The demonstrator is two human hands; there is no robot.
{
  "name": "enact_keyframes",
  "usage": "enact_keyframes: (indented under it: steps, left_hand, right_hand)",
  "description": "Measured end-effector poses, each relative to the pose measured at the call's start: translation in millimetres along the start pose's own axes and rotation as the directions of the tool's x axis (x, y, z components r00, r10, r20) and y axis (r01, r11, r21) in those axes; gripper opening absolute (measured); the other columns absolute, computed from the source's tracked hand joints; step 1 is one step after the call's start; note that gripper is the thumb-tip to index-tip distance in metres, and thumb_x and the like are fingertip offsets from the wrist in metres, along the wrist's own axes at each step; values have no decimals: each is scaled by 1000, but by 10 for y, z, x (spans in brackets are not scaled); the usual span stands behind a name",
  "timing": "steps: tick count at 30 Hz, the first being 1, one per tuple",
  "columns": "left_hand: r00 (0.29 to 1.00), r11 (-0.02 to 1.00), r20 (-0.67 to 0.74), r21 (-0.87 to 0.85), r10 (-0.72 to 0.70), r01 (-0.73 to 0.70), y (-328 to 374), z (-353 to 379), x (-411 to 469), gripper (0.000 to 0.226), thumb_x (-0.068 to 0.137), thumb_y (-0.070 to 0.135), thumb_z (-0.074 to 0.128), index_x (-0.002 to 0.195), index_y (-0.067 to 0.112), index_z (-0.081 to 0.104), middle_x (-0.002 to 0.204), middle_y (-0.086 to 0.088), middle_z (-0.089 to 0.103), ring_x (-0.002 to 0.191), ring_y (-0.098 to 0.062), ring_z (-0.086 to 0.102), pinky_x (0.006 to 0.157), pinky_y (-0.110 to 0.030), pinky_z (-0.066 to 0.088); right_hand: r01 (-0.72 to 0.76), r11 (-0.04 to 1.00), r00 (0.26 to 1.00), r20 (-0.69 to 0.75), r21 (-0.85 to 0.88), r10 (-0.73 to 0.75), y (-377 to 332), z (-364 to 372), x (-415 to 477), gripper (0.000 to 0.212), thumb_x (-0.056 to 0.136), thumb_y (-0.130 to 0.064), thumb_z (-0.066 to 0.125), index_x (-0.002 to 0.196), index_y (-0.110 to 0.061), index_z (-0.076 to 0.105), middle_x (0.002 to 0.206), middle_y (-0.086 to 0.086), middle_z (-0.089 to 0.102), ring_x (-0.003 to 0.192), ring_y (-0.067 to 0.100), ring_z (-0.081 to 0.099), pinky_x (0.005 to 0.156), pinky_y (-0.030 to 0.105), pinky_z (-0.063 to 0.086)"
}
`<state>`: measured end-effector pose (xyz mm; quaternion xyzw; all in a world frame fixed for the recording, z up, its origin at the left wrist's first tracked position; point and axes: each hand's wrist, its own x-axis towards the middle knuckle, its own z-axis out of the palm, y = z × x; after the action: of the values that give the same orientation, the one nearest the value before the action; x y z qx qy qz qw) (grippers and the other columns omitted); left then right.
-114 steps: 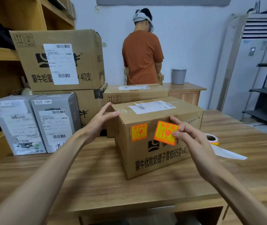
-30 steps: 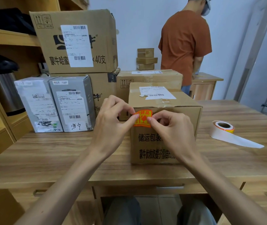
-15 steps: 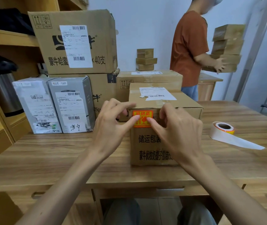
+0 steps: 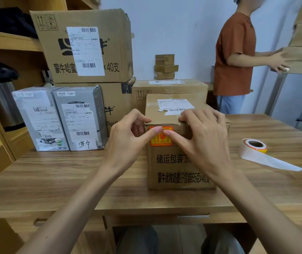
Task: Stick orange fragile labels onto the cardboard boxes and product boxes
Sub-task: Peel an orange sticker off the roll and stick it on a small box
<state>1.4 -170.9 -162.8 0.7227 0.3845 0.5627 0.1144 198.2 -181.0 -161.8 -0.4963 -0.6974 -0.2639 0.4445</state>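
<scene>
Fingers (image 4: 175, 137) across orange label (image 4: 160, 141); grey boxes (image 4: 80, 116) left (label roll (image 4: 254, 146) right)

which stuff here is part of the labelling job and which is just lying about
In the job: orange label, cardboard box, label roll, grey product boxes, stacked cartons, left hand, right hand.
Lying about: steel flask, dark bag on the shelf.

Matt brown cardboard box (image 4: 179, 167), glossy orange paper label (image 4: 160, 141), smooth wood-grain table (image 4: 64, 171).
</scene>
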Motion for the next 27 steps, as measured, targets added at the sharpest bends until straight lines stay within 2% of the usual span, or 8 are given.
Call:
enact_keyframes:
  steps: [3,6,8,12,16,21,27]
  left_hand:
    - [999,999,54,-54,0,3,-13,-35,16,19,89,34,76,95,19,67,71,-1,55,67,-9,46,61,-33,40]
    - [995,998,98,-67,4,3,-45,-67,12,16,92,30,73,101,17,68,74,7,55,71,-3,47,64,-22,40]
    - [994,998,112,-58,15,-9,-73,-75,0,17,93,27,72,105,17,67,78,6,56,74,-5,49,67,-21,41]
    - [988,996,139,41,74,-80,-164,-42,-52,41,85,29,81,117,19,58,86,4,53,80,-11,50,73,-24,43]
    - [981,986,167,121,95,-116,-223,0,-89,63,76,43,82,126,24,47,91,6,50,83,-10,50,72,-21,43]
    - [973,984,195,105,121,-144,-200,-29,-68,60,79,34,84,123,26,44,91,6,51,82,-9,51,71,-17,43]
    - [959,985,255,85,124,-150,-197,-101,-71,51,88,22,78,129,22,47,93,4,53,84,-10,52,73,-18,43]
  right_hand:
    - [-6,999,1000,15,35,5,8,-10,7,38,95,-57,54,93,-20,60,98,-5,64,94,22,54,88,41,36]
    - [18,998,999,41,52,-20,28,-27,7,33,98,-51,50,95,-20,60,101,-6,64,97,20,54,87,40,34]
    - [30,997,998,53,64,-34,59,-27,-4,33,97,-51,51,98,-19,61,104,-5,65,98,22,57,87,40,35]
    - [67,998,994,90,18,-68,111,-7,-37,50,84,-61,58,107,-16,60,110,-1,66,100,25,57,88,39,34]
    - [99,994,988,119,-40,-94,105,-1,-56,66,75,-68,61,110,-13,58,115,3,64,99,27,57,88,40,35]
    - [123,991,985,129,-56,-115,106,-26,-47,67,76,-69,58,111,-12,57,116,4,64,100,28,56,88,42,37]
    - [158,987,971,178,3,-156,164,-72,-66,56,83,-59,54,117,-14,57,125,0,62,112,24,55,96,41,34]
